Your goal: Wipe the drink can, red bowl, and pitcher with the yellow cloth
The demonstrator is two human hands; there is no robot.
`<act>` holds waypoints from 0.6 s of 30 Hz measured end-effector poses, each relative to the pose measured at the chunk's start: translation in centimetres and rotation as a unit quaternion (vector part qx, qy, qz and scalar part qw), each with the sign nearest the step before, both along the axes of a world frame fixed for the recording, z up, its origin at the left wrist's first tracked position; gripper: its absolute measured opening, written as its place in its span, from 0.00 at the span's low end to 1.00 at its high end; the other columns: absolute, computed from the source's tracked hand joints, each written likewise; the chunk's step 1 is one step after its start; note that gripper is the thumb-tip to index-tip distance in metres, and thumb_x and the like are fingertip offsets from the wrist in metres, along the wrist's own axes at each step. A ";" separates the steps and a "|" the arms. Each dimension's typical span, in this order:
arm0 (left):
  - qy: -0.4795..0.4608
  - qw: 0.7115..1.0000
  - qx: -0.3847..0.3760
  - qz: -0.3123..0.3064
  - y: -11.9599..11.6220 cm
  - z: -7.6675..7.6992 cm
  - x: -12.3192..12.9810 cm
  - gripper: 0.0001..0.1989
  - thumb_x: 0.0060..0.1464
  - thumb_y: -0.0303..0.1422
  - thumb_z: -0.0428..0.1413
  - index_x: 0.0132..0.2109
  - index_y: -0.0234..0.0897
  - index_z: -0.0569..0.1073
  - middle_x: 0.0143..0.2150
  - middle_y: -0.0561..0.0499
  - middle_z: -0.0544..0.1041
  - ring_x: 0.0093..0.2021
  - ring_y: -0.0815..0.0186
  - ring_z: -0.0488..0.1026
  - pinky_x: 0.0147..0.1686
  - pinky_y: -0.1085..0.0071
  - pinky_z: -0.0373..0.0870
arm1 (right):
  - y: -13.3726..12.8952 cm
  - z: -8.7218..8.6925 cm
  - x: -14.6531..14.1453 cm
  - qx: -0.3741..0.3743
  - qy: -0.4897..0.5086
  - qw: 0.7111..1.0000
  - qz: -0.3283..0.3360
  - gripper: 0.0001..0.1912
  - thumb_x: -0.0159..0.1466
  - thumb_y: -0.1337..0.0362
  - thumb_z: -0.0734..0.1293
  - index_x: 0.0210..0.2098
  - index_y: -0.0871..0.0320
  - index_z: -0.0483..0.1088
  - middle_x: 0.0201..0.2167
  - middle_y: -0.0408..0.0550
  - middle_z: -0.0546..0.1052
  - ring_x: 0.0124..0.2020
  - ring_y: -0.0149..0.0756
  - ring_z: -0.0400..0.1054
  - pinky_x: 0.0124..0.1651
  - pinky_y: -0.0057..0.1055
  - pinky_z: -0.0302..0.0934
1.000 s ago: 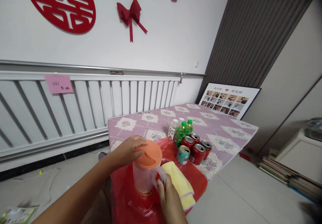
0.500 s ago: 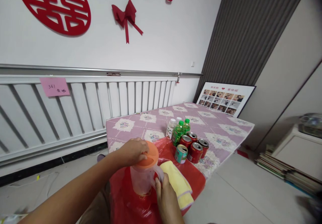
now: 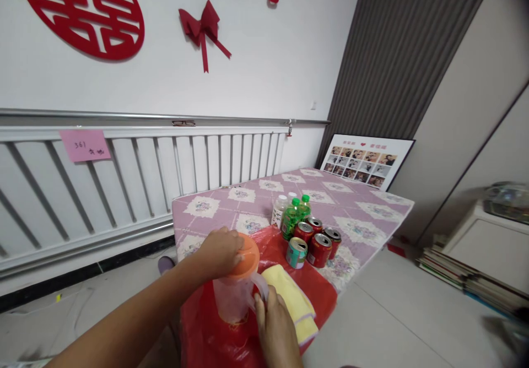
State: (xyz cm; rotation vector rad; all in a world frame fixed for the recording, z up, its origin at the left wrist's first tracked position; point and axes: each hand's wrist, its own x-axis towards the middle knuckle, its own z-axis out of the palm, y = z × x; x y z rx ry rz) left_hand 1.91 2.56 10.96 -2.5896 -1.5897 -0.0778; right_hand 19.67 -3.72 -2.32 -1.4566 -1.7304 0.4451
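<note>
A translucent plastic pitcher stands upright on a red plastic sheet at the table's near end. Its orange lid sits on top. My left hand grips the lid from the left, fingers closed over its raised middle, partly hiding it. On the right side, my right hand is wrapped round the pitcher's handle. A folded yellow cloth lies just beside the right hand.
Several red cans, a teal can, green-capped bottles and white-capped bottles stand beyond the cloth. A floral tablecloth covers the table. A radiator runs along the wall; a photo board leans behind.
The view has shifted slightly. Both hands keep their hold on the lid and handle, and the pitcher stays in place.
</note>
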 end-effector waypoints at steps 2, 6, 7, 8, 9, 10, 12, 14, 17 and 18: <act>0.003 1.000 -0.003 0.002 0.1 0.1 0.0 0.11 0.58 0.36 0.52 0.42 0.37 0.76 0.41 0.41 0.79 0.42 0.51 0.75 0.38 0.60 0.70 | 0.1 0.6 0.2 -0.008 0.015 1.000 0.016 0.15 0.65 0.56 0.59 0.40 0.57 0.74 0.35 0.55 0.79 0.39 0.49 0.73 0.44 0.40 0.66; 0.004 1.000 -0.010 -0.005 0.3 0.2 0.0 0.10 0.58 0.35 0.53 0.40 0.37 0.76 0.41 0.42 0.79 0.42 0.53 0.75 0.40 0.61 0.70 | 0.8 1.6 0.0 -0.026 0.138 0.987 0.080 0.18 0.66 0.49 0.60 0.36 0.56 0.72 0.33 0.50 0.78 0.35 0.42 0.71 0.39 0.34 0.66; 0.003 1.000 -0.010 -0.008 0.4 0.2 0.0 0.10 0.58 0.35 0.53 0.40 0.37 0.76 0.41 0.42 0.79 0.42 0.53 0.74 0.40 0.61 0.70 | 1.1 1.8 -0.2 -0.040 0.165 0.981 0.097 0.20 0.66 0.47 0.59 0.34 0.56 0.71 0.30 0.47 0.76 0.31 0.39 0.69 0.36 0.32 0.65; 0.002 1.000 -0.011 -0.012 0.5 0.2 0.0 0.10 0.58 0.35 0.53 0.40 0.36 0.76 0.41 0.42 0.79 0.42 0.52 0.75 0.40 0.61 0.70 | 1.4 1.9 -0.4 -0.052 0.186 0.975 0.111 0.21 0.66 0.45 0.58 0.31 0.56 0.69 0.27 0.45 0.74 0.28 0.37 0.67 0.33 0.30 0.64; -0.001 1.000 -0.011 -0.014 0.5 0.1 0.0 0.09 0.58 0.35 0.53 0.39 0.36 0.76 0.40 0.41 0.79 0.42 0.52 0.75 0.40 0.61 0.70 | 1.7 1.9 -0.7 -0.060 0.200 0.971 0.121 0.23 0.66 0.44 0.57 0.29 0.56 0.68 0.24 0.43 0.72 0.26 0.35 0.65 0.30 0.29 0.62; -0.003 1.000 -0.012 -0.017 0.6 0.1 0.0 0.09 0.58 0.35 0.53 0.39 0.36 0.76 0.40 0.42 0.79 0.42 0.53 0.75 0.40 0.61 0.70 | 2.0 1.9 -0.9 -0.061 0.205 0.969 0.121 0.24 0.66 0.43 0.57 0.28 0.56 0.66 0.23 0.42 0.71 0.25 0.34 0.63 0.29 0.28 0.61; -0.011 1.000 -0.015 -0.023 0.7 0.0 0.0 0.09 0.58 0.34 0.53 0.38 0.36 0.76 0.40 0.42 0.80 0.41 0.53 0.75 0.40 0.62 0.70 | 2.4 1.7 -1.3 -0.048 0.199 0.974 0.102 0.25 0.65 0.42 0.56 0.26 0.56 0.66 0.22 0.43 0.70 0.25 0.34 0.63 0.30 0.29 0.60; -0.019 0.999 -0.019 -0.025 0.8 -0.1 0.0 0.09 0.59 0.33 0.52 0.39 0.35 0.76 0.40 0.42 0.80 0.41 0.54 0.75 0.41 0.62 0.69 | 2.5 1.5 -1.6 -0.034 0.181 0.980 0.075 0.25 0.65 0.42 0.56 0.26 0.56 0.66 0.23 0.44 0.71 0.26 0.35 0.63 0.31 0.29 0.60; -0.036 0.999 -0.029 -0.020 1.0 -0.1 0.0 0.09 0.58 0.33 0.51 0.39 0.35 0.76 0.40 0.41 0.80 0.41 0.53 0.75 0.41 0.62 0.69 | 2.6 1.3 -1.6 -0.020 0.161 0.986 0.047 0.25 0.65 0.43 0.56 0.25 0.55 0.67 0.22 0.44 0.72 0.25 0.36 0.63 0.30 0.29 0.59; -0.042 0.998 -0.033 -0.017 1.0 0.0 0.0 0.09 0.58 0.32 0.51 0.39 0.35 0.76 0.40 0.41 0.80 0.41 0.53 0.75 0.40 0.62 0.69 | 2.6 1.2 -1.6 -0.013 0.159 0.986 0.038 0.25 0.64 0.42 0.57 0.24 0.55 0.67 0.21 0.44 0.72 0.25 0.36 0.63 0.30 0.29 0.59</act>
